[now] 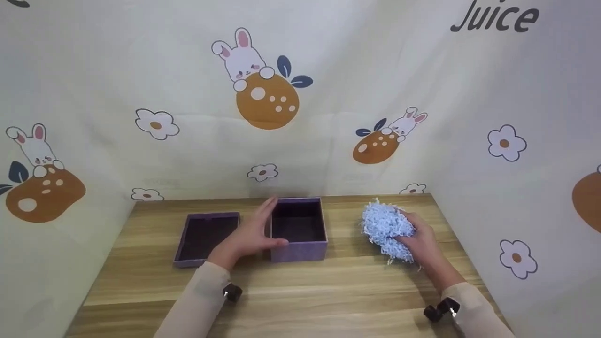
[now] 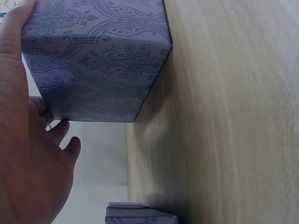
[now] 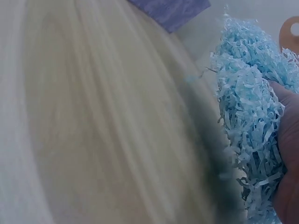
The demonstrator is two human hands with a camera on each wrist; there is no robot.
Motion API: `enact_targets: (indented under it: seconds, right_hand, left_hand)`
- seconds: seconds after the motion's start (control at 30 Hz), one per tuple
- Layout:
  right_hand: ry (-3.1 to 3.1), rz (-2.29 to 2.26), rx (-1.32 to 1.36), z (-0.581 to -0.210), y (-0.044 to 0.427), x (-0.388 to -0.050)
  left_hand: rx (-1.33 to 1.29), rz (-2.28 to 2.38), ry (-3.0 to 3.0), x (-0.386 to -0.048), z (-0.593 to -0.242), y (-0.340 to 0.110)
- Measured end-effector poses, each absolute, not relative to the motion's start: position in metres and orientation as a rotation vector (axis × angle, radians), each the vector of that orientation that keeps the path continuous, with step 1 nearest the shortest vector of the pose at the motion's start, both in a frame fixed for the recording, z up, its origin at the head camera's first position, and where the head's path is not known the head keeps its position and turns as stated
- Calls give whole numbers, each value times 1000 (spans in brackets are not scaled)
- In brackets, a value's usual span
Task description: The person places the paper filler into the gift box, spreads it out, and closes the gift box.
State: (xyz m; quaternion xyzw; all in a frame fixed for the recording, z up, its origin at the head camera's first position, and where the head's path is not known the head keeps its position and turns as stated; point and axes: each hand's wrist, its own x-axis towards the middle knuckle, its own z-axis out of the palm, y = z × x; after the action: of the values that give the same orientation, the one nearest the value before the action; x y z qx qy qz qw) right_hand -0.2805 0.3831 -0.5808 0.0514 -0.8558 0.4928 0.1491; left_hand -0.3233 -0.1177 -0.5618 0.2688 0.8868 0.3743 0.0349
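A purple patterned box (image 1: 298, 251), without its lid on and dark inside, sits on the wooden table. My left hand (image 1: 251, 234) holds it by its left side, thumb at the near rim and fingers at the far corner. The left wrist view shows that hand (image 2: 30, 154) against the box's patterned wall (image 2: 98, 60). Off to the right, my right hand (image 1: 422, 241) grips a bundle of light blue shredded paper (image 1: 385, 223). In the right wrist view the shreds (image 3: 252, 107) appear raised over the table, with a shadow beneath; most of the fingers are hidden.
Left of the box lies its shallow purple lid (image 1: 206, 237), inside facing up, partly behind my left hand. Bare table (image 1: 300, 300) extends in front of the box. A printed cloth (image 1: 328, 155) hangs behind and along both sides of the table.
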Motion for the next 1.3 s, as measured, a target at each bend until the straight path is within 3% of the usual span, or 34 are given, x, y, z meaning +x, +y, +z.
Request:
enact_targets:
  seconds: [0.67, 1.0, 1.3]
  right_hand:
    - [-2518, 1290, 550, -496, 308, -302]
    - [-2543, 1057, 906, -488, 253, -327]
    - [-2667, 869, 1004, -485, 206, -340]
  left_hand:
    - [806, 1177, 2706, -323, -563, -118]
    - [782, 1184, 2697, -321, -566, -118]
    - [734, 1215, 2705, -320, -561, -116]
